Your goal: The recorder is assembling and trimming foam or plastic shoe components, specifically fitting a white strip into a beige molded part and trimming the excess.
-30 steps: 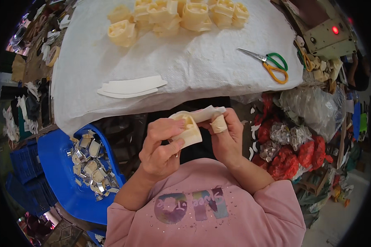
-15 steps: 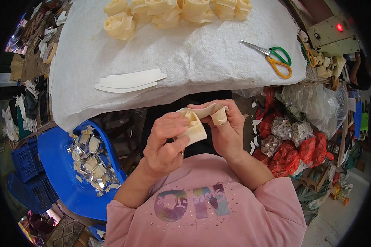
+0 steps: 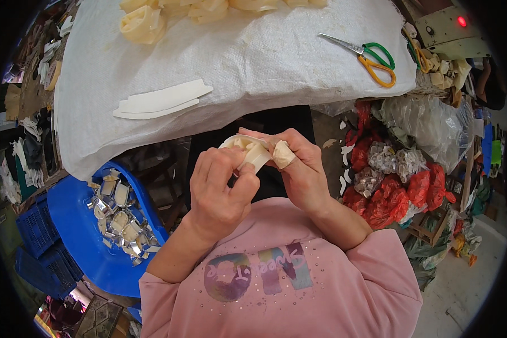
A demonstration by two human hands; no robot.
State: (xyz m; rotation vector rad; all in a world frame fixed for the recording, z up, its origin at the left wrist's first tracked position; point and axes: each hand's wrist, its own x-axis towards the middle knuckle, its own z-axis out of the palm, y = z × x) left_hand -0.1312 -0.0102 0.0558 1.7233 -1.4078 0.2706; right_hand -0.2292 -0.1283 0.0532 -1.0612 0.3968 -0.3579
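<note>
Hands draw together around the cream ring as the loose strip goes from sight

The cream ring (image 3: 256, 153), a short hollow piece with ridges inside, is at the centre of the frame, just above the shirt and below the table's edge. The left hand (image 3: 219, 186) clamps its near side, fingers reaching into the opening. The right hand (image 3: 301, 169) closes on its right edge, with a cream wrapping (image 3: 283, 155) on the thumb; what its fingertips grip behind the ring is hidden.

The free length of pale strip that spanned the gap between the hands no longer shows, and a pale band (image 3: 234, 139) follows the far rim. This suggests that the strip now lies against the ring's wall, though the covered side cannot be checked.

Against the earlier frames, the hands are closer together and the table's things sit higher and further left: the cream pieces (image 3: 143, 25) at upper left are cut more by the frame's top. The white strips (image 3: 163, 100) and the scissors (image 3: 372, 59) at upper right lie untouched on the white cloth (image 3: 253, 70). At lower left, the blue tub (image 3: 96, 265) holds shiny pieces (image 3: 124, 222).
</note>
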